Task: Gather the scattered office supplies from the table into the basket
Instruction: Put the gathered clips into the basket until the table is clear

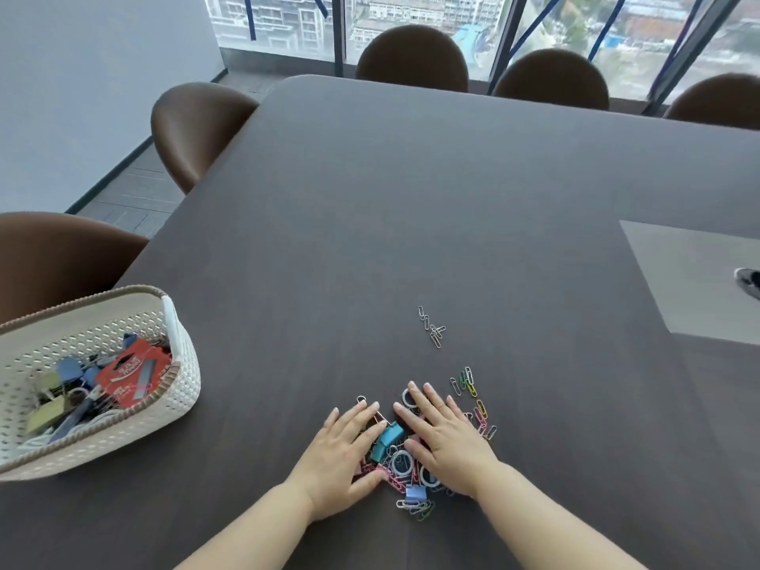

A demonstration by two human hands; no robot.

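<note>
Single wide-angle view being taken from head height, being pointed forward and down over table [452, 199]. Left hand [345, 458], right hand [448, 442] being framed near, bottom centre; basket [185, 384] being cropped at left edge; chairs [411, 55], window [279, 22] being caught far, top.

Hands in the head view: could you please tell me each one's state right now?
Left hand: open, fingers straight, flat on the clip pile.
Right hand: open, fingers straight, flat on the same pile.

— Hands?
— Both flat: left hand [345, 454] and right hand [448, 438], fingers [434, 399] straight, flanking a teal binder clip [386, 440] amid coloured paper clips [469, 382].
— Container?
— The white basket [185, 401] sits at the bench [411, 220] left edge, well apart, holding binder clips [69, 370].
</note>
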